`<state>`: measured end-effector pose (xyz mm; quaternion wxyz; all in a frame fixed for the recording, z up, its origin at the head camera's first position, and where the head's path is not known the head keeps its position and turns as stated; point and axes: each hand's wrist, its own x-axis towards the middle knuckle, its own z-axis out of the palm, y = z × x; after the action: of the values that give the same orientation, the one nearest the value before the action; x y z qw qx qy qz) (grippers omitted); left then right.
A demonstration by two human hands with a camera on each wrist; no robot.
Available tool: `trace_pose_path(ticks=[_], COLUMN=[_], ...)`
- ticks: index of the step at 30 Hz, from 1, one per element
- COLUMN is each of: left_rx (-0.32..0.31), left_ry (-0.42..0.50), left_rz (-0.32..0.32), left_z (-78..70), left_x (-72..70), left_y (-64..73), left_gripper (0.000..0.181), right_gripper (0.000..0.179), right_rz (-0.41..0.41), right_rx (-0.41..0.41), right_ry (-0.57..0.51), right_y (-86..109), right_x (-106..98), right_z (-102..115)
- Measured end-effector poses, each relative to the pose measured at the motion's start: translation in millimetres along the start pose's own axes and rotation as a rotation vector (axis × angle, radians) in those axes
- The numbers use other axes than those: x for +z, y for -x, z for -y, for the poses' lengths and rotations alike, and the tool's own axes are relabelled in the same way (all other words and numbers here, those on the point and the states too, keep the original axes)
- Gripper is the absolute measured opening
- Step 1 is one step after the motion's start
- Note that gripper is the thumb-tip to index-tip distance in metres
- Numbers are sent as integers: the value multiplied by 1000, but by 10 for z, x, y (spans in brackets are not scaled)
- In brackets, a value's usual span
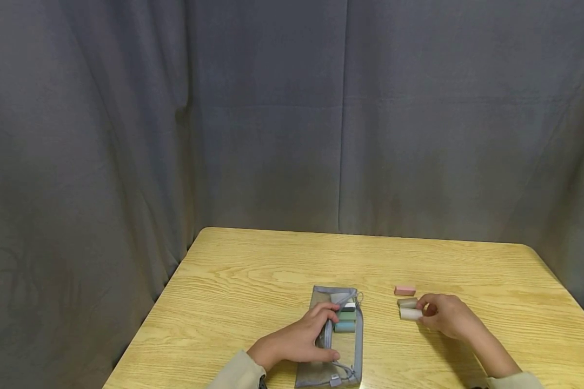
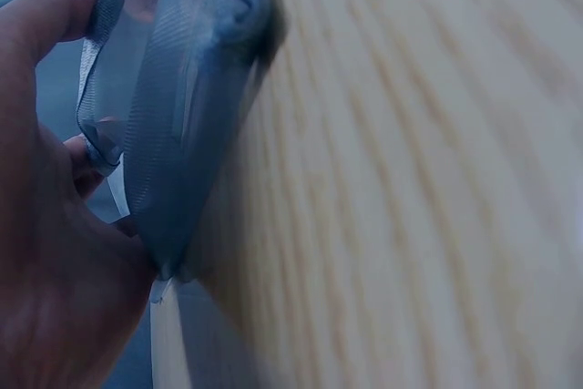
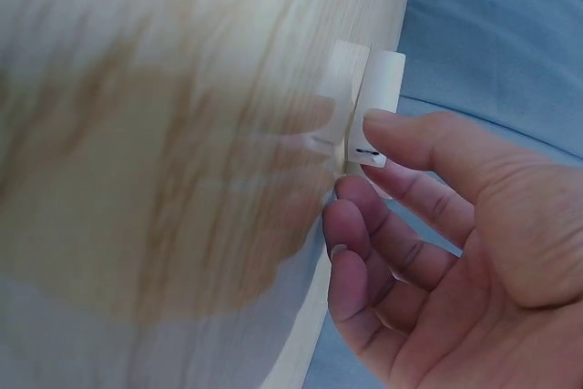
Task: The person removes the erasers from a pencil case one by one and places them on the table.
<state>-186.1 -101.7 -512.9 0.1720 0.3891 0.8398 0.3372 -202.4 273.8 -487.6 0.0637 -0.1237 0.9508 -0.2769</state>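
My left hand holds the zip edge of a grey mesh zip pouch lying on the table, fingers spread along the opening. In the left wrist view the pouch's edge stands raised between thumb and fingers. Inside the pouch, a blue eraser, a green eraser and pale ones lie in a column. My right hand pinches the end of a white eraser; the right wrist view shows a small dark mark near its end. Touching or close behind that eraser is an olive-tan eraser.
A pink eraser lies behind the other two on the right. The wooden table has rounded far corners. A grey curtain hangs behind it and along the left side. A ring pull sticks out at the pouch's far corner.
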Motion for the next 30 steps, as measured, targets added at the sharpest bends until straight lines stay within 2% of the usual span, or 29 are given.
trace_pose_path(ticks=[8, 12, 19, 30], left_rx=[0, -3, -5, -6], left_ry=[-7, 0, -1, 0], left_rz=[2, -3, 7, 3], left_z=[-13, -21, -21, -5], left_x=[-3, -14, -14, -6], left_y=[9, 2, -7, -3], left_gripper=[53, 52, 52, 53], right_gripper=[18, 19, 24, 32], right_rz=[-11, -25, -43, -56], right_rx=[-16, -44, -31, -93], right_ry=[-2, -8, 2, -14], right_y=[48, 64, 37, 9], right_x=[-32, -67, -67, -44], right_z=[54, 141, 323, 480])
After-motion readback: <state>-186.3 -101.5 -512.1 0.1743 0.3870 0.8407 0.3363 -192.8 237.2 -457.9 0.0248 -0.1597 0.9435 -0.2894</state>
